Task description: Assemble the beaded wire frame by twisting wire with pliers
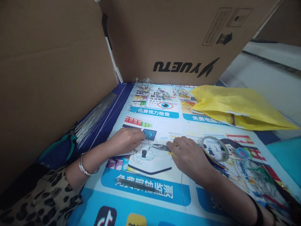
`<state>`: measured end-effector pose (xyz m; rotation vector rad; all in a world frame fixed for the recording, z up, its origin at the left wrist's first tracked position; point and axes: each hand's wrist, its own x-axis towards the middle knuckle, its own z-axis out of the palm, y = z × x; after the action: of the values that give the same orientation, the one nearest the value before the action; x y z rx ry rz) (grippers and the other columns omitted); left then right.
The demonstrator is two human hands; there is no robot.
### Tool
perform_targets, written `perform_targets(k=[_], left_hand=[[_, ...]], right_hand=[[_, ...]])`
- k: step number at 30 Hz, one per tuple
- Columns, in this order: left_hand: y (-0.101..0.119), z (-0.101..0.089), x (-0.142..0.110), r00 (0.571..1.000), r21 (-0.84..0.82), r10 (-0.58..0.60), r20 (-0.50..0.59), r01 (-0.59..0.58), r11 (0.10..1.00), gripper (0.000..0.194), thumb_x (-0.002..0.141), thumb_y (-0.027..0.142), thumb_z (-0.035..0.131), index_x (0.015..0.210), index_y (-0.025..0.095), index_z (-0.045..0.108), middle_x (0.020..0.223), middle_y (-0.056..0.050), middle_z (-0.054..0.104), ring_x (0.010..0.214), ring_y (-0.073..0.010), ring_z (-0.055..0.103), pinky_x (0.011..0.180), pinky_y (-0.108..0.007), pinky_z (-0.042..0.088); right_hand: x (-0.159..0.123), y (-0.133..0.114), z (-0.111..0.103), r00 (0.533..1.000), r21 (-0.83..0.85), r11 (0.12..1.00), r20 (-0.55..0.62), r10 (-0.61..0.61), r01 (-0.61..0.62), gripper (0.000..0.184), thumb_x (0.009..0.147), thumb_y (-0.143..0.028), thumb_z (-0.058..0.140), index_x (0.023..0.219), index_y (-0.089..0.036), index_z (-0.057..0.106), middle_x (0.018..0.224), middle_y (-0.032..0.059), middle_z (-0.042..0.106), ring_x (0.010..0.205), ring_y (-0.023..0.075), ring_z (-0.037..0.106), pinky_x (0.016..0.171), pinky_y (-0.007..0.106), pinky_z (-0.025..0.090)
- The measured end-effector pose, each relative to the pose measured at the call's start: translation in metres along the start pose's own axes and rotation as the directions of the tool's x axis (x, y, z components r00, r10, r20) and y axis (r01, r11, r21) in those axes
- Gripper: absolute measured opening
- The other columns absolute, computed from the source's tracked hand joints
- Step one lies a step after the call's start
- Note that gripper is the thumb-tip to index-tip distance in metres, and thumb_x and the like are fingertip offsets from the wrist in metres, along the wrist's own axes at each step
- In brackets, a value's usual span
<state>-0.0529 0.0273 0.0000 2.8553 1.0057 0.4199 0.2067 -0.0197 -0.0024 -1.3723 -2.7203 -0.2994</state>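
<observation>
My left hand [128, 139] pinches the edge of a looped shape of thin silvery wire [150, 159], which has a small dark piece near its middle. Held in my right hand [188, 155] is a pair of needle-nose pliers [161, 146] with yellow handles. Their jaws point left and meet the wire shape close to my left fingertips. Whether the jaws are closed on the wire is too small to tell. A single thin wire [182, 190] trails down below my right hand.
Cardboard panels [141, 37] wall the left and back. A bundle of straight wires [94, 117] and teal-handled pliers [68, 146] lie left. To the right are a yellow bag [235, 102], a tape roll [226, 153] and tangled wires [254, 175]. Wire shapes [162, 94] sit behind.
</observation>
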Motion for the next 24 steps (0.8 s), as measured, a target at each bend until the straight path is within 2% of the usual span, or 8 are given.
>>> perform_targets(k=[8,11,16,24], left_hand=[[0.001,-0.007,0.001,1.000,-0.085,0.004,0.017,-0.002,0.996,0.018,0.090,0.022,0.040,0.087,0.017,0.058,0.086,-0.003,0.062,0.080,-0.0137,0.059,0.071,-0.023,0.044],[0.001,-0.007,0.001,1.000,-0.124,-0.007,0.013,0.008,0.992,0.016,0.089,0.020,0.041,0.088,0.017,0.057,0.090,-0.004,0.062,0.084,-0.0144,0.059,0.074,-0.024,0.044],[0.003,-0.008,0.002,0.999,-0.171,-0.046,0.018,0.048,0.984,0.014,0.086,0.015,0.042,0.086,0.017,0.056,0.086,-0.002,0.062,0.081,-0.0139,0.059,0.072,-0.023,0.044],[0.008,-0.014,0.002,0.994,-0.121,-0.092,0.058,0.098,0.988,0.020,0.081,0.011,0.042,0.093,0.018,0.057,0.087,-0.002,0.064,0.080,-0.0147,0.061,0.069,-0.023,0.044]], right_hand=[[0.001,0.001,0.001,1.000,-0.003,1.000,0.025,0.005,-0.005,0.020,0.081,-0.014,0.049,0.096,-0.020,0.059,0.088,0.0068,0.058,0.083,0.0209,0.047,0.069,0.031,0.030],[0.001,0.002,0.000,1.000,-0.023,1.000,0.024,0.005,-0.005,0.021,0.080,-0.015,0.051,0.099,-0.020,0.059,0.090,0.0071,0.058,0.084,0.0215,0.047,0.070,0.031,0.030],[0.004,0.005,-0.001,1.000,-0.085,0.996,0.006,-0.010,0.011,0.024,0.082,-0.013,0.048,0.102,-0.019,0.059,0.088,0.0071,0.058,0.081,0.0211,0.047,0.068,0.032,0.029],[0.015,0.008,-0.006,0.999,-0.154,0.987,-0.013,-0.040,0.038,0.023,0.084,-0.013,0.048,0.104,-0.018,0.058,0.089,0.0079,0.057,0.083,0.0218,0.046,0.068,0.033,0.027]])
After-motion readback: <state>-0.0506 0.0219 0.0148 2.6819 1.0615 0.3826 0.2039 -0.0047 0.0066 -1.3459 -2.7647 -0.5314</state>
